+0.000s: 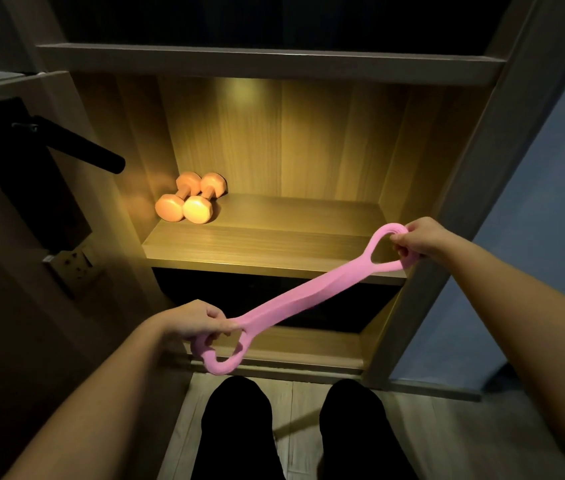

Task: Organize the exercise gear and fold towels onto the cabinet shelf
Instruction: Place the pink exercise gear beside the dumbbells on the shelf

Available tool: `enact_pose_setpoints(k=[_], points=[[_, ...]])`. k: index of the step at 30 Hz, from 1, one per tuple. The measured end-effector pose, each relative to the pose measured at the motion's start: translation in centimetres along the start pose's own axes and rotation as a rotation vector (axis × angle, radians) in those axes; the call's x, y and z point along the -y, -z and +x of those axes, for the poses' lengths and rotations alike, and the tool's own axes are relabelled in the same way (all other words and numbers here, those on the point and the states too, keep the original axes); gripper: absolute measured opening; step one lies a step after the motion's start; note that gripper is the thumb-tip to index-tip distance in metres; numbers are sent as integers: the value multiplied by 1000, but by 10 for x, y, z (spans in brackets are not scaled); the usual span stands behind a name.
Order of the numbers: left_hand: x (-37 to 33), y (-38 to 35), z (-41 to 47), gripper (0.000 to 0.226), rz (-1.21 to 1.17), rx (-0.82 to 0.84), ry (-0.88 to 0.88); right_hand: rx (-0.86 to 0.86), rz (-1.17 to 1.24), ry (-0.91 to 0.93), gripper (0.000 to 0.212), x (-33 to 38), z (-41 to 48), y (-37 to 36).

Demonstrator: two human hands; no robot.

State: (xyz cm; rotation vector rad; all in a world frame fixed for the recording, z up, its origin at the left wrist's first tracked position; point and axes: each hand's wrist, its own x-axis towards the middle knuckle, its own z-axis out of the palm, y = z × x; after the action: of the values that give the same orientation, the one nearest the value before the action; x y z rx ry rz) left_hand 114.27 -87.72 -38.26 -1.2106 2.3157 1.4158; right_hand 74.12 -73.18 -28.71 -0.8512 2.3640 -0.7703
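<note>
Head view: left hand [201, 322] and right hand [419, 239] each grip an end loop of pink resistance band [308, 299], fingers curled; two orange dumbbells [191, 199] sit on lit cabinet shelf [274, 244].

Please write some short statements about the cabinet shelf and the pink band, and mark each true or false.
1. The left hand and the right hand each grip a looped end of the pink elastic band. True.
2. Two orange dumbbells lie side by side at the left rear of the lit wooden shelf. True.
3. The band rests on that shelf. False: it is held in the air before it.
4. Folded towels lie beside the dumbbells. False: no towel shows there.
</note>
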Motion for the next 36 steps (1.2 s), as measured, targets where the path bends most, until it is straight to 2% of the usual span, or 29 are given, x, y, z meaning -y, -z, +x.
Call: enact_pose_setpoints(k=[3, 5, 11, 13, 16, 18, 21, 25, 29, 33, 36], points=[[7, 3, 0, 12, -37, 22, 12, 17, 17, -13, 15, -7, 1, -7], [13, 4, 0, 11, -68, -12, 12, 5, 33, -21, 15, -12, 1, -9], [26, -4, -9, 8, -397, -313, 86, 6, 113, -83, 17, -33, 4, -13], [21, -11, -8, 12, -614, -387, 113, 25, 204, -103, 17, -37, 5, -19], [12, -22, -5, 15, -1065, -434, 136, 52, 370, -143, 18, -44, 4, -27], [14, -25, -3, 13, -1164, -430, 147, 58, 448, -161, 17, -50, 3, -32], [26, -26, 0, 14, -986, -404, 153, 75, 490, -180, 16, -63, 1, -37], [30, -27, 3, 13, -632, -515, 208, 123, 505, -184, 14, -74, -2, -48], [29, -26, 7, 9, -756, -526, 295, 155, 585, -173, 14, -79, -1, -65], [29, -26, 10, 9, -815, -570, 266, 160, 568, -168, 15, -84, -2, -80], [33, -26, 11, 10, -800, -527, 271, 158, 570, -173, 13, -87, -6, -90]])
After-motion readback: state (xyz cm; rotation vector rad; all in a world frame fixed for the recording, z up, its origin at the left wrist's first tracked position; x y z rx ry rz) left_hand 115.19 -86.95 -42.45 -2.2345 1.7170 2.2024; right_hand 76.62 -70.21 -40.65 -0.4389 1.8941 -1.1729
